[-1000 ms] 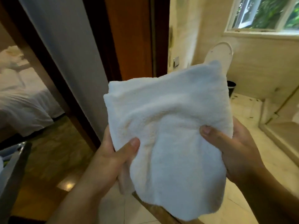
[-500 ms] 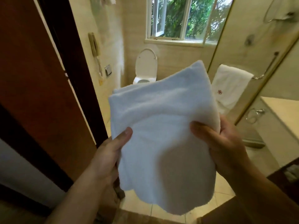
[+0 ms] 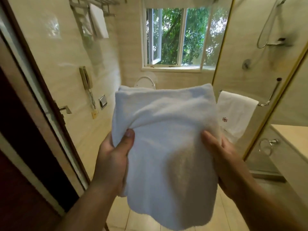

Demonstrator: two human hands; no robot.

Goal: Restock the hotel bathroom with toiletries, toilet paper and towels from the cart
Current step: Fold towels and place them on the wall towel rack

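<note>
A folded white towel (image 3: 166, 139) is held up in front of me inside the bathroom doorway. My left hand (image 3: 113, 157) grips its left edge, thumb on top of the cloth. My right hand (image 3: 223, 160) grips the right edge, thumb over the front and fingers behind. The towel's lower end hangs loose below both hands. It hides most of the toilet (image 3: 144, 82) behind it.
The open wooden door (image 3: 25, 147) with its handle (image 3: 64, 108) stands at the left. High on the left wall is a towel rack (image 3: 95, 15). A logo towel (image 3: 235, 114) hangs on the glass shower door's bar. A vanity counter (image 3: 293, 140) sits right, window (image 3: 180, 37) ahead.
I have moved from the hallway through the doorway into the bathroom, and the view has risen. Both hands keep hold of the towel, which has bunched a little at the left.
</note>
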